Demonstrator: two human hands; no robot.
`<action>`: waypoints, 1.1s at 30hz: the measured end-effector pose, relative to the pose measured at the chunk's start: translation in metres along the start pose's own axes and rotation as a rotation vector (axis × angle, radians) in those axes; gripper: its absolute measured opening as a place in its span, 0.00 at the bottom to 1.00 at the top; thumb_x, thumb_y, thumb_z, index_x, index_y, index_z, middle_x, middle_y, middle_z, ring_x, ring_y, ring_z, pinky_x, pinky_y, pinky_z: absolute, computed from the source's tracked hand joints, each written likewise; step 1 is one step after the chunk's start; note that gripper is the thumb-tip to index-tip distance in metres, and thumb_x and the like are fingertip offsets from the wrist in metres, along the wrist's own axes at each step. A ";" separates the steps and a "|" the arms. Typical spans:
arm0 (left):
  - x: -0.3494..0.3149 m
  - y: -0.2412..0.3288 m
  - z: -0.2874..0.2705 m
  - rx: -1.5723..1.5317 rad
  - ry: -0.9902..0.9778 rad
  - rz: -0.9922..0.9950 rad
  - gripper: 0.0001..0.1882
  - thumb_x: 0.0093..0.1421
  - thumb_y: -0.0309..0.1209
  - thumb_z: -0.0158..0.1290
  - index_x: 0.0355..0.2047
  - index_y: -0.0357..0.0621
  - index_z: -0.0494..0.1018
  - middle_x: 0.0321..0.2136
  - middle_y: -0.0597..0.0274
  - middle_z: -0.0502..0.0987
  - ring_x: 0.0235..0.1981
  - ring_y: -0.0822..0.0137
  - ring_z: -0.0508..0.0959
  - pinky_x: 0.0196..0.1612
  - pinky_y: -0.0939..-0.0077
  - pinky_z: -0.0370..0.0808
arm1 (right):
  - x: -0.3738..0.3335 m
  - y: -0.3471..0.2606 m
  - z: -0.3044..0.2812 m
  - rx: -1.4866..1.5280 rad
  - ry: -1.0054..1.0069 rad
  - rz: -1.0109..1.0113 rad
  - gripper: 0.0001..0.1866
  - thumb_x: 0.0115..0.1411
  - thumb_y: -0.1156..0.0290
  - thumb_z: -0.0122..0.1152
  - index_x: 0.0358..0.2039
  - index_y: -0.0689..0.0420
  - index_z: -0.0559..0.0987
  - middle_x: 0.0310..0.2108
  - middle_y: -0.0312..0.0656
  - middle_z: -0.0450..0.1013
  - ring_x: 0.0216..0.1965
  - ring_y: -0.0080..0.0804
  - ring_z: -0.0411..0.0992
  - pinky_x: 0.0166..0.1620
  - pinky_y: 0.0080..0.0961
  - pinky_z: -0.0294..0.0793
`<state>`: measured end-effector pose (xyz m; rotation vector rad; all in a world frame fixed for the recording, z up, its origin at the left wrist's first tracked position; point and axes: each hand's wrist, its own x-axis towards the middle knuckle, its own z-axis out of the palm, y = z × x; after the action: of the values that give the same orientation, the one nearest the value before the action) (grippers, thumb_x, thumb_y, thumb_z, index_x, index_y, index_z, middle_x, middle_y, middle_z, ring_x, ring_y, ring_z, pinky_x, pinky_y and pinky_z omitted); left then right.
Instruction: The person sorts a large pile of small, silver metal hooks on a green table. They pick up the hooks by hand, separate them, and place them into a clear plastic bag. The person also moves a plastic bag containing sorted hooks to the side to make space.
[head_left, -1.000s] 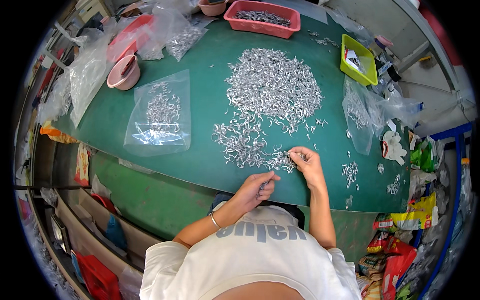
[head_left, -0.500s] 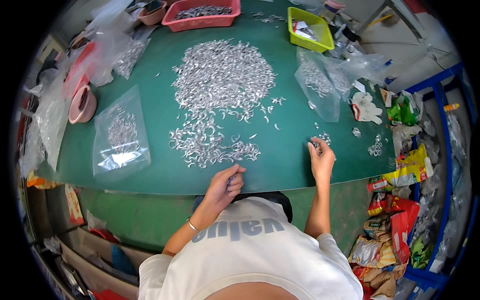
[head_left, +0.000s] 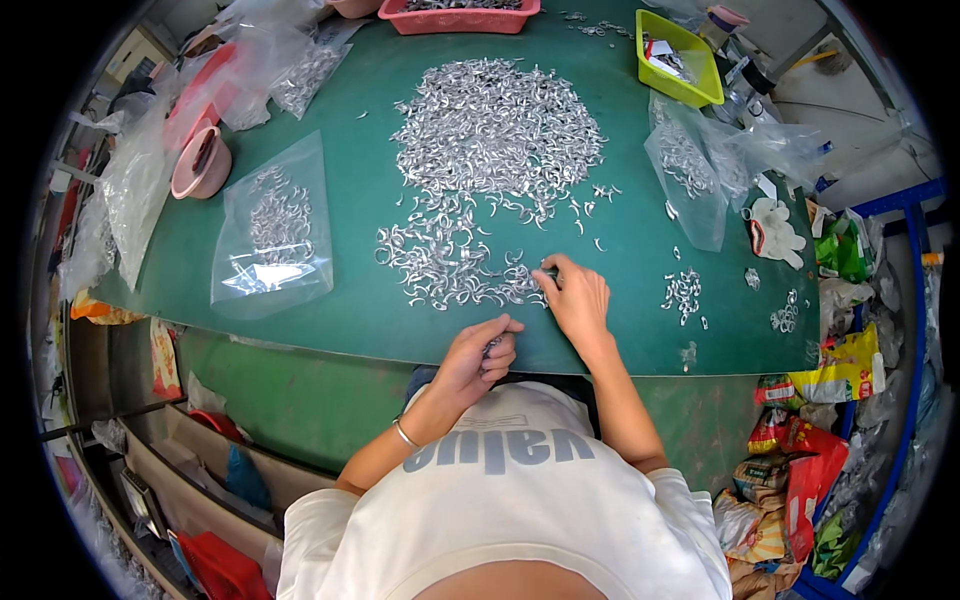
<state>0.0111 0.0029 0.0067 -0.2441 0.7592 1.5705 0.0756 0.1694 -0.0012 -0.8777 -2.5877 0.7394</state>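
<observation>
Small silvery curved pieces lie in a big heap (head_left: 495, 125), with a looser spread (head_left: 440, 265) of them at its near side. My left hand (head_left: 480, 360) is curled closed near the table's front edge, and several such pieces show between its fingers. To its right, my right hand (head_left: 580, 303) reaches to the near right end of the spread. Its thumb and forefinger are pinched together with a bit of silvery metal at their tips, partly hidden. Farther right lies a small group of pieces (head_left: 683, 291), apart from the heap.
On the green table (head_left: 620, 345) lie a clear bag of pieces (head_left: 275, 235) at left and another clear bag (head_left: 688, 175) at right. A white glove (head_left: 775, 235) lies beside small clusters. Pink basin (head_left: 455, 20), yellow-green basket (head_left: 690, 85) and pink bowl (head_left: 203, 165) stand farther back.
My right hand has moved left from the small group to the loose spread, uncovering that group. My left hand stays closed by the table edge. The whole view has shifted.
</observation>
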 end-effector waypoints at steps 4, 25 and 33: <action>0.000 0.001 -0.001 -0.011 -0.024 0.003 0.11 0.65 0.35 0.43 0.34 0.38 0.68 0.14 0.73 0.55 0.12 0.82 0.52 0.12 0.87 0.48 | 0.008 0.015 -0.001 0.301 -0.062 0.110 0.09 0.50 0.69 0.62 0.31 0.58 0.78 0.11 0.39 0.64 0.13 0.31 0.63 0.20 0.30 0.62; 0.005 0.003 0.023 0.028 0.133 -0.002 0.15 0.64 0.37 0.44 0.39 0.35 0.69 0.18 0.71 0.61 0.16 0.81 0.59 0.16 0.89 0.57 | -0.019 -0.005 -0.022 0.744 -0.258 0.073 0.08 0.53 0.70 0.62 0.30 0.62 0.79 0.13 0.30 0.65 0.16 0.17 0.61 0.19 0.22 0.58; 0.014 -0.005 -0.014 -0.074 -0.223 -0.014 0.18 0.64 0.36 0.43 0.45 0.31 0.67 0.27 0.63 0.71 0.27 0.76 0.72 0.26 0.86 0.70 | 0.019 0.011 0.009 0.114 0.069 0.002 0.08 0.47 0.68 0.65 0.27 0.57 0.79 0.10 0.41 0.62 0.11 0.35 0.60 0.18 0.31 0.59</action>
<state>0.0094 0.0059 -0.0132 -0.1248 0.5256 1.5829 0.0630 0.1856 -0.0125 -0.8558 -2.4588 0.8331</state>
